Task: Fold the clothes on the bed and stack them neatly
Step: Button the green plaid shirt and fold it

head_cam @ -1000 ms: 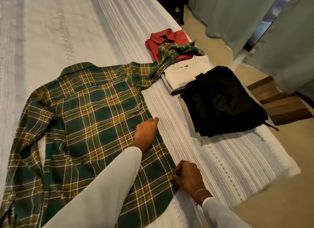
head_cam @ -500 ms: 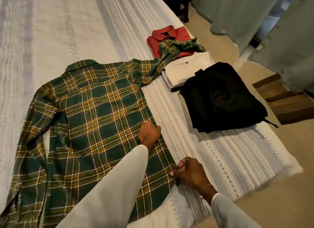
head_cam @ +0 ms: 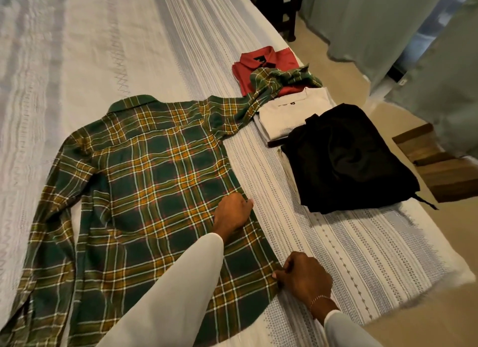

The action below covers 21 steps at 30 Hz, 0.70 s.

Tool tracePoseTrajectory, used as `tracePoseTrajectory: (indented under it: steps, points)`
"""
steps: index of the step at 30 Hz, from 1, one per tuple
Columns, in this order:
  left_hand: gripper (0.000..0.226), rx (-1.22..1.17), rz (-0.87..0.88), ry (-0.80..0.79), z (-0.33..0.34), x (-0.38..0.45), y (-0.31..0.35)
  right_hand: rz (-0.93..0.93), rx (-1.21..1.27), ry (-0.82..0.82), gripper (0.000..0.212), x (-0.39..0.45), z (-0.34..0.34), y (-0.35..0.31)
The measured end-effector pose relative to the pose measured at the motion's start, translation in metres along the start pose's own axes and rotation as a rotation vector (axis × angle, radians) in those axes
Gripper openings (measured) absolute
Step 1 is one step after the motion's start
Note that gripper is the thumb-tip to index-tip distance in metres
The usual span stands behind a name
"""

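A green and yellow plaid shirt [head_cam: 155, 181] lies spread back-up on the white bedspread [head_cam: 77, 49]. One sleeve runs down the left; the other stretches right and drapes over a folded red shirt [head_cam: 258, 64]. My left hand [head_cam: 232, 214] grips the shirt's right side seam about midway, fingers curled. My right hand [head_cam: 302, 276] pinches the same edge near the hem. A folded white garment [head_cam: 292, 113] and a folded black garment [head_cam: 346, 157] lie in a row along the bed's right edge.
The bed's right edge drops to a beige floor [head_cam: 426, 320]. Wooden steps [head_cam: 434, 165] stand beside the bed. Pale green curtains [head_cam: 375, 31] hang at the back right. A dark wooden piece of furniture [head_cam: 274, 5] stands at the top.
My left hand slid slightly back along the shirt's right edge and curled onto it. My right hand keeps its pinch near the hem. The view shifted a little.
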<state>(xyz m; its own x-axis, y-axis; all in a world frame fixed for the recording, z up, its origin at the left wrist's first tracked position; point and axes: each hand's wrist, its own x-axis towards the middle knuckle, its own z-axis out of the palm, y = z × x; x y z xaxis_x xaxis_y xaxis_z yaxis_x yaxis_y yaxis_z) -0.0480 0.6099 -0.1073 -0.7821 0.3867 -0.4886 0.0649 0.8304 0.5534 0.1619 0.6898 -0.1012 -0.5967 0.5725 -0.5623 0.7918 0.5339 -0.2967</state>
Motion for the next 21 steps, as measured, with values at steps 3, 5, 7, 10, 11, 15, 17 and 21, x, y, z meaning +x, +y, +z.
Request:
tracePoseTrajectory:
  steps: [3,5,7,10,11,15,17,21]
  points:
    - [0.029,0.143,0.109,0.075,-0.019,0.003,-0.009,-0.148,-0.022,0.088,0.041,0.005,-0.004,-0.017]
    - [0.028,0.202,0.132,0.139,-0.033,0.010,-0.016,-0.266,-0.008,0.139,0.037,0.018,-0.006,-0.039]
    - [0.029,0.247,0.154,0.223,-0.047,0.020,-0.025,-0.387,0.011,0.179,0.029,0.039,-0.004,-0.068]
    - [0.038,0.313,0.227,0.316,-0.060,0.038,-0.038,-0.537,-0.015,0.228,0.028,0.075,-0.001,-0.119]
    - [0.042,0.349,0.262,0.327,-0.064,0.047,-0.041,-0.581,-0.025,0.232,0.032,0.090,-0.002,-0.138]
    - [0.060,0.547,0.333,0.191,-0.081,0.089,-0.063,-0.713,-0.017,0.124,0.069,0.145,0.002,-0.202]
    - [0.061,0.614,0.333,0.125,-0.086,0.112,-0.077,-0.687,-0.027,0.106,0.067,0.169,0.011,-0.213]
    - [0.071,0.687,0.351,0.145,-0.104,0.137,-0.096,-0.587,-0.079,0.239,0.070,0.176,0.030,-0.211]
